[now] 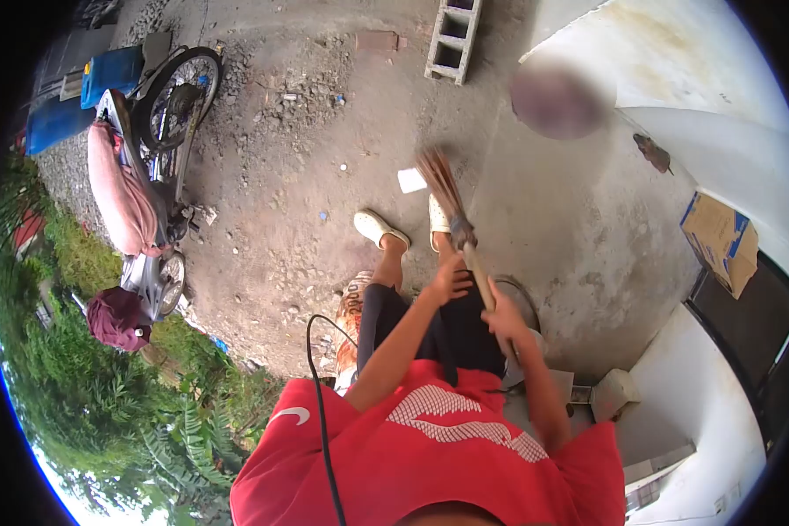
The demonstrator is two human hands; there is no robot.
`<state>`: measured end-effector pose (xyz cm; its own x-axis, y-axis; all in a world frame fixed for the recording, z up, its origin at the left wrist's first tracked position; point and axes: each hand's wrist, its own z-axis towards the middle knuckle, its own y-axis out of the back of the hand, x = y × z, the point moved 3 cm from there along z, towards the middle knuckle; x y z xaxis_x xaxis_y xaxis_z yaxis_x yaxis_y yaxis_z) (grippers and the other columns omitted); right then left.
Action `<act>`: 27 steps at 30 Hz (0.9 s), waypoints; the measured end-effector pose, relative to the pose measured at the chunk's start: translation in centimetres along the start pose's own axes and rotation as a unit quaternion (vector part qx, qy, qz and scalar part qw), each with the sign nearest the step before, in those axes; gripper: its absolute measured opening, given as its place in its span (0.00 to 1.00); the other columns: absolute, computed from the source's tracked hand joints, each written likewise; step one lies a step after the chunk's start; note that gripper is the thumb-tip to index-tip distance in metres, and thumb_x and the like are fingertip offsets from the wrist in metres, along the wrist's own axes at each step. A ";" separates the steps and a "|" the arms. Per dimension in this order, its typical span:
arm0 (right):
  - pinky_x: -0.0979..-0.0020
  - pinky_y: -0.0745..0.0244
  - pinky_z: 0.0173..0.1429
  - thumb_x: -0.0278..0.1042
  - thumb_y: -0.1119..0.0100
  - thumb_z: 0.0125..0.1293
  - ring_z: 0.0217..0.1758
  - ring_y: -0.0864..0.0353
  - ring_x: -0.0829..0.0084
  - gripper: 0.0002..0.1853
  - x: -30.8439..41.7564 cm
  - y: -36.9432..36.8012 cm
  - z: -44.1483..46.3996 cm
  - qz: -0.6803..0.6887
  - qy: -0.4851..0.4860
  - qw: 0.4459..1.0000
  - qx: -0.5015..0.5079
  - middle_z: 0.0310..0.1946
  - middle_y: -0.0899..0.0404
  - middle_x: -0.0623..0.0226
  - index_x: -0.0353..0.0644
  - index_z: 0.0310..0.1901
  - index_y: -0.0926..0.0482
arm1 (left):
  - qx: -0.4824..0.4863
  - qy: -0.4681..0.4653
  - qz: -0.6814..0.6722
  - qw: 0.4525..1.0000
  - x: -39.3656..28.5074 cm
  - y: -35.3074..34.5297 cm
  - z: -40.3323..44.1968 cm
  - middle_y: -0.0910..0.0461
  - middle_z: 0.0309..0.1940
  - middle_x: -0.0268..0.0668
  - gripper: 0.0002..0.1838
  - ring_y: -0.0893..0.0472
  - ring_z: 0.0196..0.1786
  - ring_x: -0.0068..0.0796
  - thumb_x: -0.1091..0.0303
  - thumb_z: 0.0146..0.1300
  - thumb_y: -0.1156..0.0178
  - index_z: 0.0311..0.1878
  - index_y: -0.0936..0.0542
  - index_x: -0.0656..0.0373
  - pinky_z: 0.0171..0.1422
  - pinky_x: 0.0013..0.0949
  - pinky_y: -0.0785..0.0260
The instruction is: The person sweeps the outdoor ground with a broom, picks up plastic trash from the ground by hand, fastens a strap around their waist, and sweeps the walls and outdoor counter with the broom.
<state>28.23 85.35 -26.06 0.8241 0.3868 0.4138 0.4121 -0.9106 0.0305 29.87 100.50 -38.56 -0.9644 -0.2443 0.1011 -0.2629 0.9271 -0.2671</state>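
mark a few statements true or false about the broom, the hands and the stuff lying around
1. The right hand grips the broom. True.
2. The bristles point back toward the red shirt. False: they point away from it, toward the ground ahead.
3. A pink cloth is draped over the motorbike. True.
4. The cardboard box is on the person's left. False: it is on the right.
5. Both feet wear pale clogs. True.
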 end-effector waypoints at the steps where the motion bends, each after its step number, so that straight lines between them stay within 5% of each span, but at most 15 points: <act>1: 0.70 0.29 0.23 0.21 0.48 0.46 0.14 0.27 0.70 0.47 -0.6 -1.2 -1.0 0.013 0.007 1.000 0.009 0.21 0.25 0.57 0.52 0.69 0.57 | 0.017 0.026 -0.059 0.998 1.1 -1.0 1.3 0.29 0.45 0.42 0.35 0.26 0.45 0.39 0.42 0.53 0.42 0.56 0.37 0.58 0.49 0.45 0.33; 2: 0.70 0.29 0.23 0.22 0.48 0.46 0.14 0.27 0.70 0.47 -0.9 -1.7 -1.4 -0.004 0.017 1.000 -0.021 0.21 0.25 0.56 0.51 0.69 0.57 | -0.001 -0.017 -0.147 0.989 0.9 -3.3 -0.1 0.27 0.33 0.39 0.26 0.24 0.32 0.34 0.51 0.54 0.39 0.47 0.33 0.59 0.34 0.40 0.29; 4: 0.70 0.29 0.24 0.22 0.49 0.46 0.15 0.27 0.69 0.46 -1.4 -2.7 -2.4 -0.045 0.031 0.996 -0.070 0.23 0.25 0.54 0.51 0.69 0.56 | 0.014 -0.064 -0.101 0.993 1.7 -3.0 2.0 0.29 0.26 0.35 0.17 0.27 0.24 0.29 0.57 0.55 0.40 0.39 0.32 0.58 0.25 0.34 0.32; 7: 0.69 0.28 0.24 0.23 0.50 0.47 0.15 0.26 0.66 0.46 2.2 -4.2 -3.7 0.069 -0.040 0.995 -0.063 0.23 0.25 0.53 0.48 0.69 0.60 | -0.012 -0.087 -0.103 0.991 0.7 -4.5 -0.8 0.34 0.19 0.30 0.10 0.34 0.17 0.22 0.65 0.57 0.43 0.30 0.33 0.56 0.17 0.27 0.38; 11: 0.68 0.26 0.22 0.24 0.52 0.50 0.17 0.23 0.62 0.47 7.3 -8.3 -2.8 0.132 -0.129 0.982 -0.046 0.28 0.25 0.49 0.43 0.66 0.72 | 0.089 -0.001 -0.135 0.987 -0.3 -2.8 -1.9 0.36 0.18 0.28 0.09 0.36 0.16 0.19 0.66 0.57 0.43 0.28 0.33 0.57 0.16 0.24 0.40; 13: 0.66 0.24 0.23 0.25 0.52 0.51 0.17 0.21 0.59 0.47 7.7 -11.9 -1.2 0.136 -0.114 0.983 -0.051 0.19 0.25 0.49 0.36 0.65 0.74 | 0.148 0.065 -0.174 0.971 0.1 1.1 -0.4 0.36 0.18 0.28 0.09 0.37 0.15 0.18 0.66 0.58 0.43 0.28 0.33 0.57 0.16 0.23 0.42; 15: 0.66 0.24 0.23 0.25 0.51 0.50 0.18 0.21 0.58 0.48 7.5 -16.4 1.3 0.150 -0.105 0.983 0.013 0.19 0.25 0.48 0.35 0.64 0.76 | 0.027 0.056 -0.098 0.993 -0.7 7.5 -1.1 0.37 0.17 0.27 0.09 0.39 0.15 0.16 0.67 0.58 0.45 0.27 0.33 0.55 0.16 0.21 0.44; 17: 0.66 0.24 0.22 0.25 0.50 0.50 0.17 0.21 0.59 0.49 8.7 -21.1 3.8 0.160 -0.089 0.977 0.105 0.19 0.25 0.48 0.32 0.62 0.79 | 0.083 0.055 -0.220 0.970 -1.7 15.6 -1.0 0.37 0.16 0.24 0.07 0.39 0.15 0.13 0.68 0.60 0.47 0.26 0.33 0.53 0.16 0.18 0.46; 19: 0.68 0.27 0.27 0.27 0.48 0.52 0.22 0.23 0.63 0.50 10.3 -26.3 6.0 0.129 -0.038 0.980 0.149 0.33 0.25 0.49 0.42 0.66 0.76 | -0.050 -0.004 -0.218 0.975 -4.2 21.8 -3.7 0.38 0.15 0.22 0.10 0.39 0.14 0.10 0.68 0.62 0.50 0.24 0.34 0.51 0.16 0.15 0.45; 21: 0.67 0.27 0.21 0.25 0.50 0.51 0.16 0.23 0.63 0.50 14.8 -27.9 6.9 0.087 -0.042 0.976 0.197 0.17 0.26 0.51 0.26 0.60 0.81 | -0.039 0.015 -0.285 0.958 -6.9 25.0 -6.2 0.36 0.15 0.23 0.10 0.38 0.14 0.10 0.68 0.61 0.48 0.24 0.34 0.52 0.16 0.15 0.44; 25: 0.70 0.29 0.19 0.24 0.51 0.51 0.16 0.26 0.70 0.47 14.5 -28.2 5.7 0.229 -0.021 0.964 0.135 0.18 0.27 0.58 0.36 0.65 0.74 | -0.055 -0.066 -0.187 0.979 -8.5 23.3 -6.8 0.36 0.17 0.25 0.08 0.38 0.15 0.12 0.66 0.59 0.47 0.27 0.34 0.54 0.16 0.19 0.44; 27: 0.75 0.32 0.18 0.19 0.54 0.53 0.16 0.30 0.75 0.45 15.2 -23.7 2.2 0.217 -0.086 0.962 0.139 0.26 0.34 0.65 0.50 0.68 0.68 | -0.065 -0.124 -0.169 0.976 -5.8 19.2 -5.5 0.33 0.15 0.31 0.09 0.33 0.14 0.23 0.65 0.58 0.49 0.26 0.30 0.60 0.17 0.24 0.38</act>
<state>31.81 113.15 -22.51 0.9842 0.0177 0.1761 0.0821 -0.9272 -0.3654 30.61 121.33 -39.02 -0.8047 -0.5886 -0.0773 -0.5768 0.8061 -0.1324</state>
